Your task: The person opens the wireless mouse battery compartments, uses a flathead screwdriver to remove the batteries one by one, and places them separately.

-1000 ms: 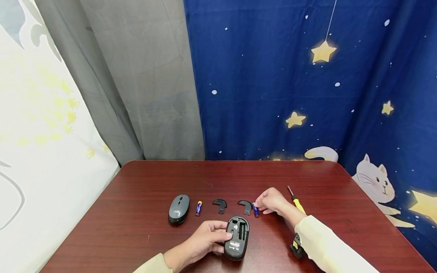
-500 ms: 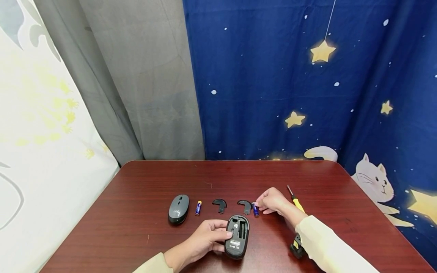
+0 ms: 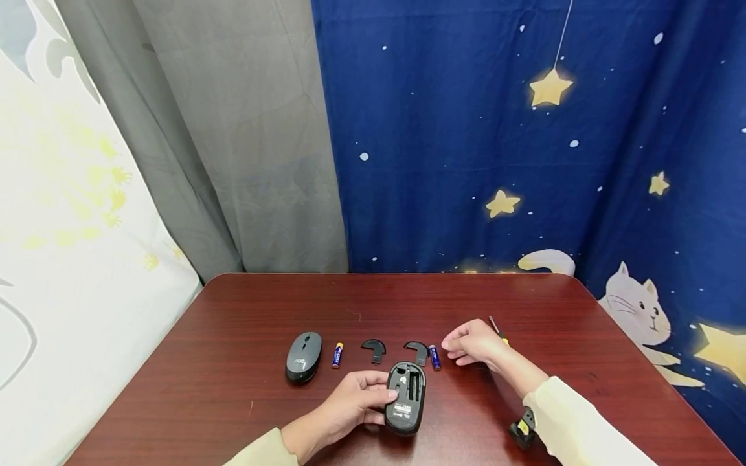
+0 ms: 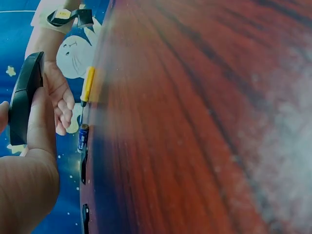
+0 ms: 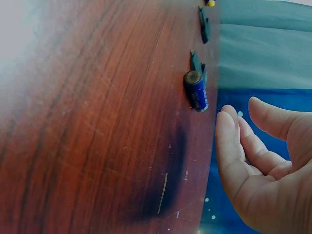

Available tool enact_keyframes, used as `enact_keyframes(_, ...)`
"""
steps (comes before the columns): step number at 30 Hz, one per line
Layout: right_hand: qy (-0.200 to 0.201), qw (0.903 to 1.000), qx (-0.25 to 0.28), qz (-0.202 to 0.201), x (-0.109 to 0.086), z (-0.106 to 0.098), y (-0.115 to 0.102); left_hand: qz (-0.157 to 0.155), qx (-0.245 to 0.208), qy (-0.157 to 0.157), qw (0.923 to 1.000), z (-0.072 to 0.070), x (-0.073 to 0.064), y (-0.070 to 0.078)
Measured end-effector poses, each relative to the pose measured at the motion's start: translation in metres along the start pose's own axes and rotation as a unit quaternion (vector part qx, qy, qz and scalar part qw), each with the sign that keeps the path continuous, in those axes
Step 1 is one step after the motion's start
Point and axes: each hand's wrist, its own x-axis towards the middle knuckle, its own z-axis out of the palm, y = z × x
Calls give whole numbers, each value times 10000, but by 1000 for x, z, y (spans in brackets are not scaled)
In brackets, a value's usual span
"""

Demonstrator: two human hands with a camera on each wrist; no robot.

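Observation:
My left hand (image 3: 358,400) grips a dark computer mouse (image 3: 406,414), its underside facing up and its battery slot uncovered; in the left wrist view the mouse (image 4: 25,100) shows edge-on between thumb and fingers. My right hand (image 3: 473,343) holds nothing, its fingers relaxed just right of a blue battery (image 3: 434,357) lying on the table. The right wrist view shows a gap between the fingertips and that battery (image 5: 196,91). Left of the battery lies a black curved cover (image 3: 417,351), with a second such cover (image 3: 374,350) farther left.
Another battery (image 3: 337,355) lies beside a grey mouse (image 3: 304,357) at the left, right side up. A yellow-handled screwdriver (image 3: 495,327) lies behind my right hand, partly hidden by it. The brown table (image 3: 245,304) ends at curtains.
My right hand has let go of the blue battery and moved slightly right, leaving it on the table. My left hand and the held mouse have risen slightly in the head view.

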Motion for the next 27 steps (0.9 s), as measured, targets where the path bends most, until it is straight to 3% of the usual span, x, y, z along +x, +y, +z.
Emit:
enact_keyframes(5,-300,9987,207,-342,-14,-4,-1,37,-46,35,10000,3,3,0)
enact_keyframes(10,-932,9921,556,-635,-25,-2,-2,25,-47,74,10000,6,4,2)
enact_keyframes(17,-1549,9813,896,-705,-37,5,-4,126,-68,-20,9999,10,7,4)
enact_keyframes(27,-2011,9714,993,-778,-47,8,0,169,-51,-51,9998,15,11,5)
